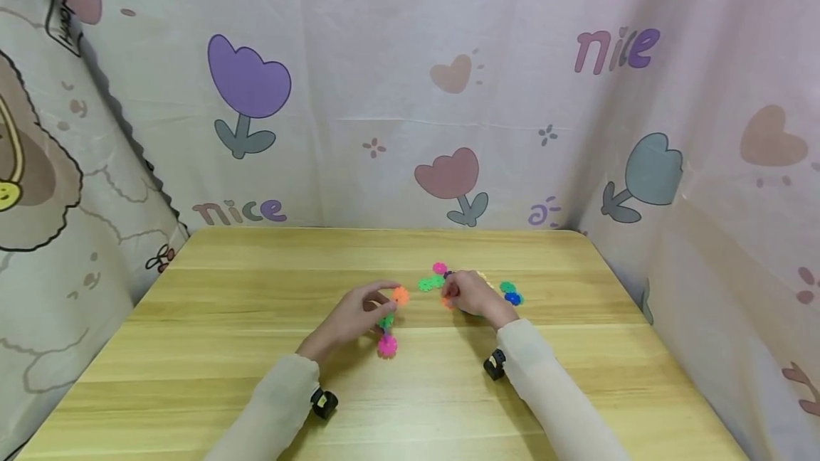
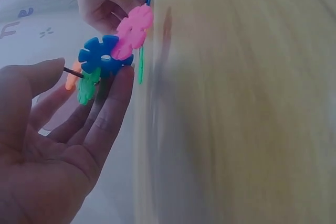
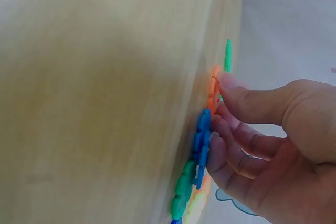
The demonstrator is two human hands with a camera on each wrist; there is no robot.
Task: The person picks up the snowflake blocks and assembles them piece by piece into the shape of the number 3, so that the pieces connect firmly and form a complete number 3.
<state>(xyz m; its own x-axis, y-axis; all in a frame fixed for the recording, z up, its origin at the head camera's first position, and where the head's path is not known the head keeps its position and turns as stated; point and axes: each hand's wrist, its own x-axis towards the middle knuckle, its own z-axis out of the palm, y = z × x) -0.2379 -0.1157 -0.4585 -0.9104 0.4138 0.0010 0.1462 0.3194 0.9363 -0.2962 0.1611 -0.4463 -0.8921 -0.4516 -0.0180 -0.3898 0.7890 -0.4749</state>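
My left hand (image 1: pixel 359 315) holds a small joined cluster of flower-shaped plastic interlocking discs between thumb and fingers. The cluster has an orange disc (image 1: pixel 400 295), a green disc (image 2: pixel 88 86), a blue disc (image 2: pixel 100 56) and a pink disc (image 2: pixel 134 31); a dark disc shows edge-on at the thumb tip. Over the loose discs on the table, my right hand (image 1: pixel 472 293) pinches another orange disc (image 3: pixel 213 88) with thumb and fingertips. Beside those fingers lie a blue disc (image 3: pixel 201 137) and a green disc (image 3: pixel 182 190). The right hand partly hides this pile in the head view.
On the wooden table (image 1: pixel 192 347), light green discs (image 1: pixel 430 283) and a pink disc (image 1: pixel 439 268) lie left of the right hand. To its right are a teal disc (image 1: pixel 507 287) and a dark blue disc (image 1: pixel 512 299). A printed curtain (image 1: pixel 359 183) hangs behind the table.
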